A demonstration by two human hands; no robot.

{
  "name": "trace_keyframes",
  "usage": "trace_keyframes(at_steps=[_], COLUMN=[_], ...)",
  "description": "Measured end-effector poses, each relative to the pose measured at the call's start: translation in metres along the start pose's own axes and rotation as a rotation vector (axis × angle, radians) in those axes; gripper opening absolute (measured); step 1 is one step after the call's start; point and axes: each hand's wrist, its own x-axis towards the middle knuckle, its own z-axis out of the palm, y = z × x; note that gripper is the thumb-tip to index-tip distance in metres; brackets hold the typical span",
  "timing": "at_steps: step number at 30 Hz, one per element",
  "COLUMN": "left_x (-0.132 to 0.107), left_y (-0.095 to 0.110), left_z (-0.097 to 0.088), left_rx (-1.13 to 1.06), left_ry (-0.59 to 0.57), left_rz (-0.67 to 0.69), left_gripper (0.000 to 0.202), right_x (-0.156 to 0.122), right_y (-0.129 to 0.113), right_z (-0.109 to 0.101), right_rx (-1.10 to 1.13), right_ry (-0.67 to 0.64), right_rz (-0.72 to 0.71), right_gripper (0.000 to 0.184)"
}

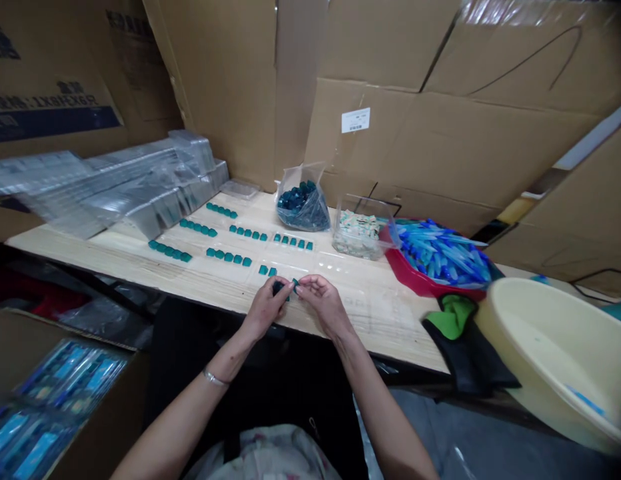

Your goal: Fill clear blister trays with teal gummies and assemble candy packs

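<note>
- Far left: stacked clear plastic trays (pixel 115 187) rest on the wooden table (pixel 90 250), against cardboard sheets (pixel 225 80); below the table, a cardboard box (pixel 85 393) holds blue packets (pixel 55 393);
- Left of centre: teal square pieces (pixel 220 253) lie in short rows on the table, spaced apart;
- Left hand (pixel 264 310): nearly closed, fingers curled, gripping a dark teal piece (pixel 279 288), which is partly hidden; a metal bracelet (pixel 214 378) circles the wrist;
- Right hand (pixel 325 307): half curled, thumb and forefinger pinching a small teal tab (pixel 294 284), just beside the left hand's piece; whether the two touch, I cannot tell;
- Back of table: a plastic bag of dark teal pieces (pixel 303 200); beside it, a clear tub of pale pieces (pixel 357 230); next, a red basin (pixel 415 280) heaped with blue pieces (pixel 443 253);
- Far right: a black-and-green cloth (pixel 460 340) hangs at the table edge; a cream plastic basin (pixel 550 353) sits beside it.
</note>
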Motion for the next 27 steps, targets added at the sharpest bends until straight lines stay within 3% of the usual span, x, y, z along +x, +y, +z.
trace_keyframes(at_steps=[6, 13, 16, 23, 27], left_x=[-0.005, -0.008, -0.010, -0.015, -0.019], left_y=[0.003, 0.003, 0.002, -0.002, -0.002], left_z=[0.003, 0.003, 0.003, -0.002, -0.006], left_rx=[-0.150, -0.320, -0.405, -0.379, -0.567], left_ry=[-0.118, -0.130, -0.177, -0.258, -0.296], left_rz=[-0.076, -0.134, -0.165, -0.187, -0.313], left_gripper=[0.032, 0.032, 0.033, 0.028, 0.025], right_x=[-0.005, -0.008, -0.009, -0.012, -0.017], right_y=[0.002, 0.003, 0.002, 0.003, 0.006], right_z=[0.000, 0.003, 0.005, -0.001, 0.000], right_rx=[-0.014, 0.003, 0.053, 0.223, 0.287], right_ry=[0.034, 0.066, 0.004, -0.108, -0.143], right_rz=[-0.031, -0.041, 0.016, 0.158, 0.228], right_gripper=[0.024, 0.025, 0.026, 0.029, 0.031])
